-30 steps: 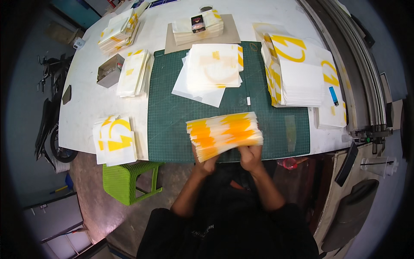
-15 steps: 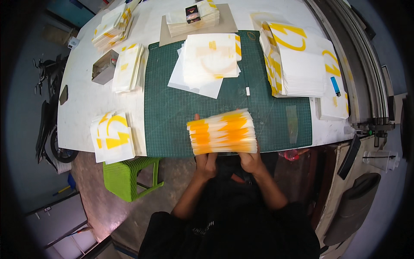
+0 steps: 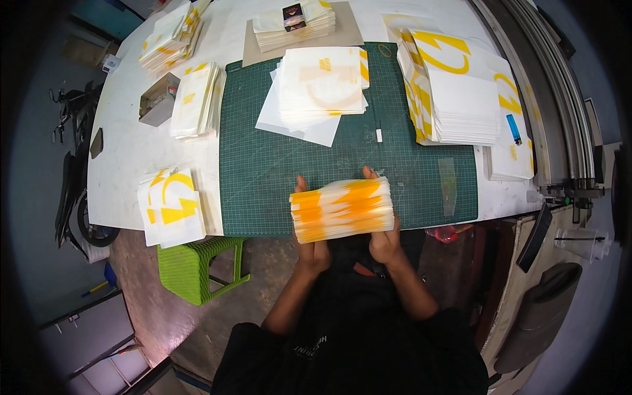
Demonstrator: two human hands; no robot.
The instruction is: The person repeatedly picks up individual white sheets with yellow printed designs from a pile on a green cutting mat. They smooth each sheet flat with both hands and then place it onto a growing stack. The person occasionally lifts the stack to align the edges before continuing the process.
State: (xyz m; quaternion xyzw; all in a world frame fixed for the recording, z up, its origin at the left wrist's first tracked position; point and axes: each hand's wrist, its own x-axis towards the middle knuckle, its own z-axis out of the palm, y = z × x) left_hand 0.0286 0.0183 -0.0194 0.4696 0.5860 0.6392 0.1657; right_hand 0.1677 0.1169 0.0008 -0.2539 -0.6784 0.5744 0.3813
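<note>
Between my two hands is a thick stack of white and orange-yellow paper bags (image 3: 342, 209), its layered edges facing up. My left hand (image 3: 309, 250) grips its left end, the thumb showing above the corner. At the right end my right hand (image 3: 385, 245) presses against the side, thumb near the top corner. The stack is over the near edge of a green cutting mat (image 3: 263, 178). Farther back on the mat lies a pile of white printed bags (image 3: 319, 82) atop translucent sheets (image 3: 299, 128).
Tall bag stacks (image 3: 461, 92) stand at the right, a blue lighter (image 3: 513, 130) beside them. More piles (image 3: 194, 99) lie left, near a small grey box (image 3: 158, 102). Bags (image 3: 171, 207) overhang the near left edge, above a green stool (image 3: 197, 270). Metal rollers (image 3: 573, 131) flank the right side.
The stack has shifted slightly down and to the right in my hands' hold. My right thumb now shows above its top edge.
</note>
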